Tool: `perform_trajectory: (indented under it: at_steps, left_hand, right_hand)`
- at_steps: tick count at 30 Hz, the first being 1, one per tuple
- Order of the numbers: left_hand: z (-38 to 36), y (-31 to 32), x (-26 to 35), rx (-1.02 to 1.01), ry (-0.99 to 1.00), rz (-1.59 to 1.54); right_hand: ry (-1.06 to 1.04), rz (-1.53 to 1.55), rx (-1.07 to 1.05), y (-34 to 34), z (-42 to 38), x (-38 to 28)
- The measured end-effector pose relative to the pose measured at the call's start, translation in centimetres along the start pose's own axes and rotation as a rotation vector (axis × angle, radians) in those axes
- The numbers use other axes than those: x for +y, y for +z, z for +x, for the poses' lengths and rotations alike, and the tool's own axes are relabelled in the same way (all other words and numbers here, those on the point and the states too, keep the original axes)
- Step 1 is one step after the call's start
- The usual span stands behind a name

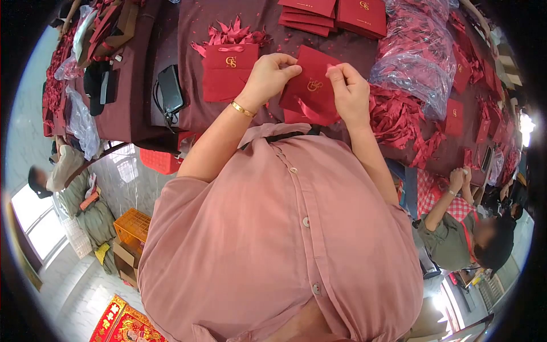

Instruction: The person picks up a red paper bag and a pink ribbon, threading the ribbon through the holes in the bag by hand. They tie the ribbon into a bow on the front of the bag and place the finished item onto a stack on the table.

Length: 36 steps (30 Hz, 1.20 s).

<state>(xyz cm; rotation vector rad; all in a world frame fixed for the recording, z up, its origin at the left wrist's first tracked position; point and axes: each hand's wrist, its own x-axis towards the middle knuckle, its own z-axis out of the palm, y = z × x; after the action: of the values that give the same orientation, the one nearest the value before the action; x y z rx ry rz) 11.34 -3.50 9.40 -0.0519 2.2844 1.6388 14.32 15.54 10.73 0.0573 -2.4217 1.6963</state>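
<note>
A small red paper gift bag (310, 80) with a gold logo is held up in front of me, tilted. My left hand (269, 78), with a gold bangle at the wrist, pinches its left edge between thumb and fingers. My right hand (348, 91) is closed at the bag's upper right, thumb against fingertips, with a bit of red ribbon showing there. A loose red ribbon (310, 111) hangs across the bag's lower part. Another red gift bag (231, 71) lies just left of my left hand, with a heap of cut ribbons (236, 35) behind it.
Stacked red bags (359, 17) lie at the back. Plastic-wrapped ribbon bundles (413, 51) and loose ribbons (396, 119) are on my right. A black phone (170, 88) rests on the dark red tablecloth (196, 117). A co-worker (467, 233) works at the right; another person (74, 176) is at the left.
</note>
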Motion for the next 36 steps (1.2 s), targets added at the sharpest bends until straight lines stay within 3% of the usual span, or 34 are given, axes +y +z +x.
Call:
perform_trajectory:
  at_steps: [4,11,19,28,30,32,36]
  left_hand:
    - [-0.3,0.1,0.9,-0.024,-0.037,-0.064]
    - [-0.3,0.3,0.2,-0.031,-0.013,-0.084]
    - [-0.5,0.3,0.5,-0.036,0.007,-0.056]
    - [-1.2,0.7,1.1,0.058,0.16,0.189]
    - [-1.4,0.8,1.2,0.081,0.321,0.218]
    - [-1.5,0.9,1.1,0.069,0.35,0.226]
    - [-1.9,1.0,1.3,0.062,0.449,0.182]
  right_hand:
    - [0.117,-0.032,-0.069,-0.1,-0.2,-0.5]
    - [-0.001,-0.036,-0.044,0.4,0.0,-0.5]
    - [0.17,-0.113,-0.171,0.0,0.3,-2.0]
    - [0.129,-0.243,-0.151,0.5,0.3,-0.6]
    - [0.111,-0.253,-0.162,0.5,0.3,-0.5]
    - [0.093,-0.264,-0.172,0.4,0.4,-0.2]
    - [0.186,-0.191,-0.262,0.0,1.0,0.5]
